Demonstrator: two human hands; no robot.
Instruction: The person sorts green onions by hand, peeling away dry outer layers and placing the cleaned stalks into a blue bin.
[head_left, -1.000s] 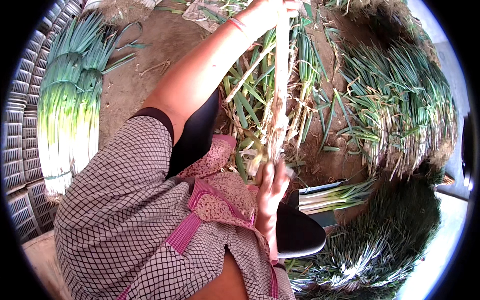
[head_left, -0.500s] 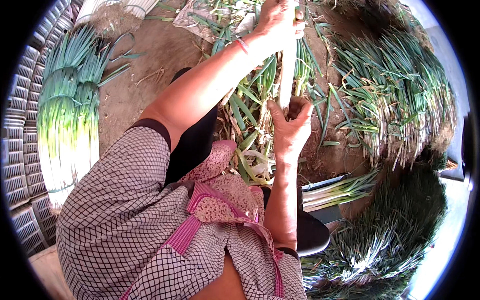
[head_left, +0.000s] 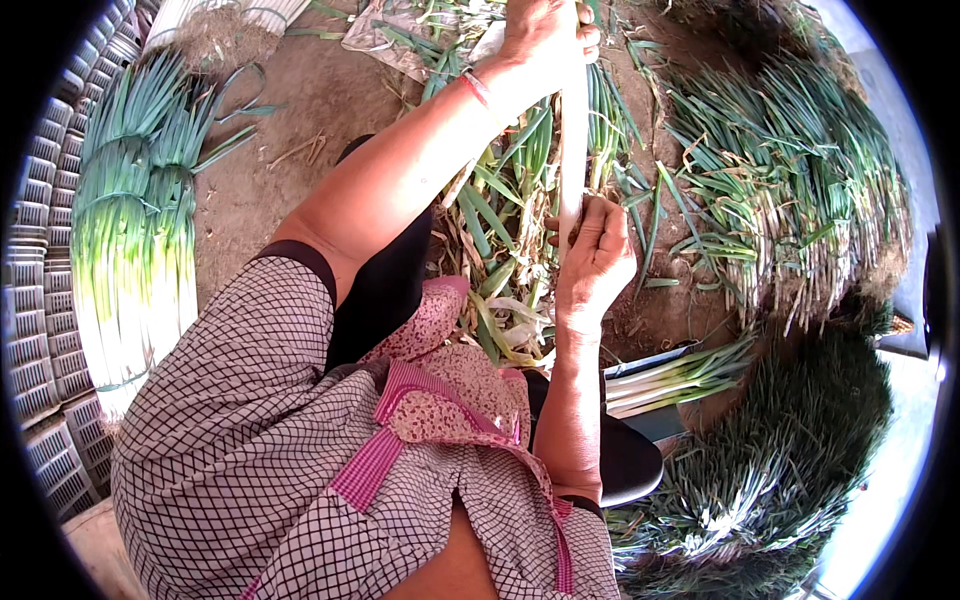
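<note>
A long green onion (head_left: 573,145) with a white shank stands out in front of me, its root end toward my body. My left hand (head_left: 545,45) is closed around its far, upper part. At the near end, my right hand (head_left: 597,255) has its fingers curled in against the shank, the thumb mostly hidden behind it. Beneath, loose green leaves and peeled pale skins (head_left: 510,325) lie heaped on the ground between my knees.
Tied bundles of green onions (head_left: 135,240) lie at left beside stacked grey plastic crates (head_left: 30,300). At right spreads a pile of untrimmed onions (head_left: 790,180), with a darker heap (head_left: 790,450) nearer. Several cleaned onions (head_left: 670,385) rest on a tray by my right knee.
My right hand has turned over and closed its fingers at the onion's near end; before, thumb and fingers were spread around it. My left hand has shifted slightly up and left.
</note>
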